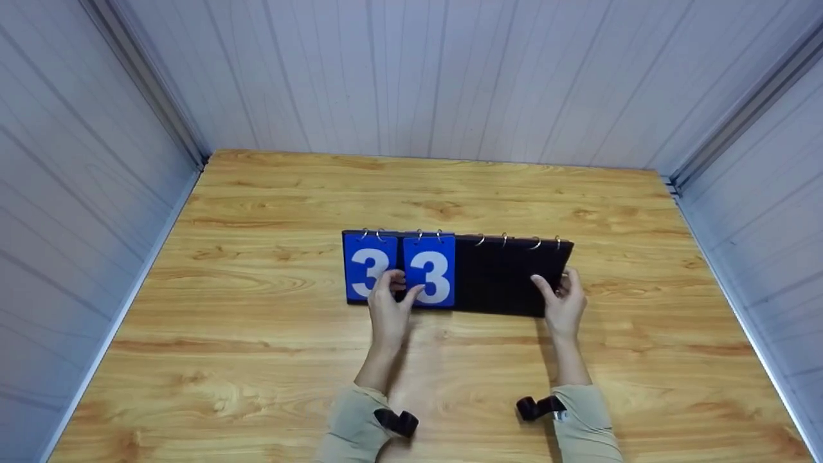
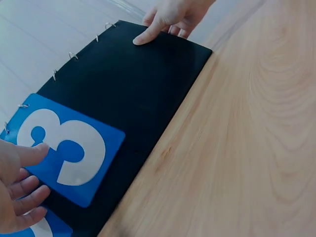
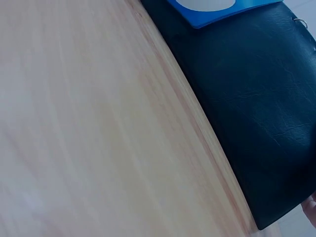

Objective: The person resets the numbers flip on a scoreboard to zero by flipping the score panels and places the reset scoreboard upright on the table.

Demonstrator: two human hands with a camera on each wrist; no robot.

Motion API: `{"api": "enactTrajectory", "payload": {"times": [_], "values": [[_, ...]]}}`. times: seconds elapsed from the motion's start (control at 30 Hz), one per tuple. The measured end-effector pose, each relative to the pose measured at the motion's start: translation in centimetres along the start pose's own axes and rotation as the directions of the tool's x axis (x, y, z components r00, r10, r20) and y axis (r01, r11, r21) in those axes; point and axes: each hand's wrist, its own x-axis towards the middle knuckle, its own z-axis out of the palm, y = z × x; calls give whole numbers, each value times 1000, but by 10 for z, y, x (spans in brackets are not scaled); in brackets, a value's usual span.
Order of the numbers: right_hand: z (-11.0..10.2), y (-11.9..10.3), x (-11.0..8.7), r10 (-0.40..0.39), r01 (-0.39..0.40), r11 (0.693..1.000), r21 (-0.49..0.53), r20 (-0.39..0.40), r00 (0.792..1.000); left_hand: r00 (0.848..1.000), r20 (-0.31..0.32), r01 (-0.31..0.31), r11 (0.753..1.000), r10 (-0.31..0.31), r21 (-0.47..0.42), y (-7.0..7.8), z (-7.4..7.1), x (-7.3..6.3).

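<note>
A black flip scoreboard (image 1: 492, 276) stands tilted back on the table, with metal rings (image 1: 505, 239) along its top edge. Two blue number cards hang on its left half, a left card (image 1: 352, 257) and a right card (image 1: 447, 247), each showing a white 3. In front of these cards is my left hand (image 1: 388, 315), its thumb over the right card and its loosely bent fingers by the left one, gripping nothing. My right hand (image 1: 564, 310) holds the board's right edge, thumb in front and fingers behind. The right wrist view shows only part of that hand (image 3: 310, 208).
The board stands on a wood-grain table (image 1: 270, 360). Pale panel walls (image 1: 411, 77) enclose the table at the back and on both sides. A small black device is strapped on each sleeve (image 1: 353, 418).
</note>
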Motion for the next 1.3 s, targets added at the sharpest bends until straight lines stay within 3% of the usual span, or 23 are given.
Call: {"api": "enactTrajectory", "payload": {"times": [0.17, 0.4, 0.63, 0.93, 1.13, 1.2, 1.3], "values": [[0, 1, -1, -15, 15, 1000, -3, 1, 1000, 999, -8, 31, 999, -31, -13, -4, 0, 3], [1, 1, -2, -29, 29, 999, -23, -5, 1000, 995, 20, 103, 994, -102, -32, 4, -7, 4], [1, 2, -2, -29, 29, 999, -22, -9, 1000, 995, 24, 98, 995, -99, 14, 11, -16, 1], [1, 1, -2, -7, 7, 1000, -7, -10, 1000, 999, 26, 38, 998, -39, 51, 20, -29, -8], [0, 2, -2, -12, 12, 1000, -17, -9, 1000, 998, 54, -19, 996, 24, -91, 23, -38, -14], [0, 2, -2, -17, 16, 1000, -20, -9, 1000, 995, 61, -65, 989, 74, -133, 24, -41, -15], [0, 4, -3, -26, 26, 999, -20, -10, 1000, 990, 89, -85, 972, 107, -221, 25, -45, -16]]}}
